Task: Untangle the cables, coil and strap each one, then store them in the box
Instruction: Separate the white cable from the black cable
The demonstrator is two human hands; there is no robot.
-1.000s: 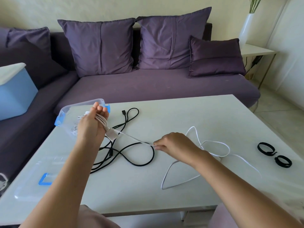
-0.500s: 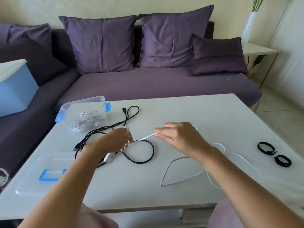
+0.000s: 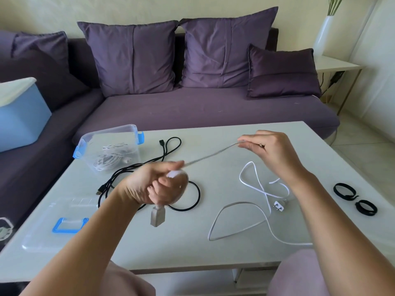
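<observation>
"Cable is being coiled, then?"
"Yes. The left hand [image 3: 157, 185] is clenching turns of the white cable [image 3: 175, 174], and its connector [image 3: 157, 216] is dangling just below the curled fingers. The right hand [image 3: 275, 153] is pinching the same cable between thumb and fingertips."
"What is changing?"
"The right hand is lifting away from the left. Half a second ago they were nearly touching. The span between the fingers is pulling taut, so another turn is probably coming."
"And the rest?"
"The plug [image 3: 279, 207] is lying below the right fingers, with the straps [image 3: 344, 191] beyond that wrist. The box [image 3: 85, 144], beyond the left knuckles, is already holding one coil."
</observation>
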